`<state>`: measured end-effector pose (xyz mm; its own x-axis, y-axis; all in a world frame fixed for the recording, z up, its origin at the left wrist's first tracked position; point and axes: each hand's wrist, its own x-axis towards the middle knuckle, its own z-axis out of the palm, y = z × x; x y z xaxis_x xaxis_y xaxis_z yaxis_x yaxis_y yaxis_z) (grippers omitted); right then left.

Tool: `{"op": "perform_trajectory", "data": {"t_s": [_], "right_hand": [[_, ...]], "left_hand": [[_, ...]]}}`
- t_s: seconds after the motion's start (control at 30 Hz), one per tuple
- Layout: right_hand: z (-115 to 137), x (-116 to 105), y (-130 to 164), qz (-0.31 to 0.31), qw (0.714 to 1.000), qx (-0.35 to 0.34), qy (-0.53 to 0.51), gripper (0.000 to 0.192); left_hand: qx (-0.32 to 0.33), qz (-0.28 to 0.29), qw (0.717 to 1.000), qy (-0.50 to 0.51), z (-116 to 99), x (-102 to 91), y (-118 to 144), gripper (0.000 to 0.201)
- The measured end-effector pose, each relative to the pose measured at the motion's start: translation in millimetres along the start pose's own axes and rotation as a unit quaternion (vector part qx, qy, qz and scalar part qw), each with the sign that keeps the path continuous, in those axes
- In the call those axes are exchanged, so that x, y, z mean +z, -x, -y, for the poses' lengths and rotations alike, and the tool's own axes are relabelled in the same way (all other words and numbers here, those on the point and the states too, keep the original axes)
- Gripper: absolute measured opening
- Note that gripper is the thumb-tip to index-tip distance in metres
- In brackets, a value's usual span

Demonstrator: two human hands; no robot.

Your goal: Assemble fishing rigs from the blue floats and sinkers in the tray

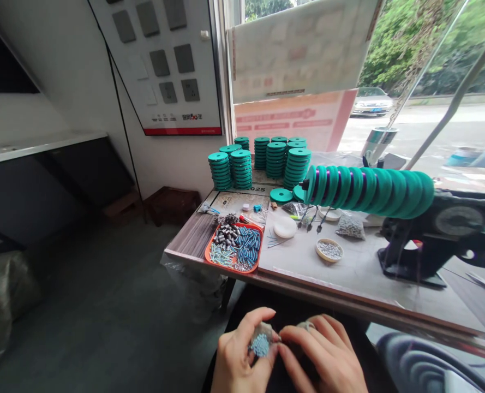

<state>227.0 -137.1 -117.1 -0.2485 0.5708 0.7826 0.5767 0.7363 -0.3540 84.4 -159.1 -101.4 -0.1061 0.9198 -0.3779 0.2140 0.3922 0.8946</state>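
Low in front of me, over my lap, my left hand (244, 349) is closed around a small bundle of light-blue pieces (260, 345). Their ends face me, and a greyish wrap shows above them; I cannot tell exactly what they are. Close beside the bundle, the thumb and forefinger of my right hand (322, 349) are pinched together, and whatever may be between them is too small to name. On the table edge beyond sits an orange tray (208, 255) with piles of blue tubular parts (249, 245), dark metallic parts and thin pale pieces.
Stacks of green spools (241, 170) stand at the table's back. A row of green discs (369, 188) sits on a black machine (418, 240) at right. A round dish (329, 250) of small grey pieces, a white disc (285, 227) and a bag (351, 225) lie between.
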Motion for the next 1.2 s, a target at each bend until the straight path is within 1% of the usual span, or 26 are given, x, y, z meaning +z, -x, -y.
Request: {"op": "perform_trajectory", "data": {"t_s": [0.07,0.13,0.23,0.33,0.4,0.43,0.53,0.57,0.6,0.7,0.77,0.83,0.9,0.97,1.03,1.1,1.2], "right_hand": [[1,0,-2,0.006,1.000,0.000,-0.004,0.013],[0,0,-2,0.004,1.000,-0.001,-0.008,0.013],[-2,-1,1,-0.004,1.000,-0.007,-0.009,0.009],[-4,-1,3,0.006,1.000,-0.012,-0.015,0.005],[-4,-2,3,0.005,1.000,-0.011,-0.019,0.005],[-4,-2,3,-0.001,1.000,-0.008,-0.020,0.006],[-1,-3,0,-0.013,1.000,0.006,-0.015,0.011],[0,-2,-1,-0.016,1.000,0.005,-0.011,0.012],[1,-2,-2,-0.016,1.000,0.001,-0.004,0.013],[1,0,-2,-0.027,1.000,-0.015,0.000,0.018],[-3,-3,-1,-0.032,0.999,-0.033,-0.014,0.021],[-11,-10,-2,-0.013,0.999,-0.052,-0.011,0.021],[-22,-20,-5,0.033,0.996,-0.076,0.020,0.019],[-32,-31,-13,0.051,0.991,-0.111,0.056,0.016],[-44,-38,-25,0.024,0.985,-0.143,0.090,0.014],[-56,-41,-41,0.000,0.977,-0.178,0.120,0.013],[-78,-43,-70,-0.019,0.958,-0.231,0.168,0.012]], "left_hand": [[0.006,-0.005,1.000,-0.023,3,0.0,-2,0.036],[-0.009,-0.010,1.000,-0.003,3,-0.1,-3,0.039],[-0.021,-0.014,0.994,0.104,0,1.4,-4,0.043],[-0.011,0.017,0.982,0.190,-4,5.6,-7,0.041],[-0.023,0.049,0.966,0.251,-5,8.5,-8,0.044],[-0.035,0.058,0.954,0.291,-5,9.5,-8,0.045],[-0.079,0.067,0.914,0.393,-8,9.8,-6,0.049],[-0.084,0.067,0.909,0.403,-8,9.2,-5,0.049],[-0.084,0.070,0.911,0.397,-9,8.4,-5,0.048],[-0.059,0.076,0.939,0.330,-7,4.8,-4,0.044],[-0.048,0.072,0.952,0.293,-6,0.8,-4,0.043],[-0.043,0.054,0.957,0.282,-8,-5.4,-5,0.041],[-0.039,0.028,0.957,0.288,-12,-13.5,-4,0.038],[-0.035,0.003,0.953,0.302,-20,-22.4,-2,0.036],[-0.035,-0.013,0.949,0.313,-29,-31.1,2,0.038],[-0.047,-0.038,0.946,0.317,-36,-39.0,7,0.046],[-0.098,-0.126,0.931,0.329,-41,-48.9,14,0.066]]}}
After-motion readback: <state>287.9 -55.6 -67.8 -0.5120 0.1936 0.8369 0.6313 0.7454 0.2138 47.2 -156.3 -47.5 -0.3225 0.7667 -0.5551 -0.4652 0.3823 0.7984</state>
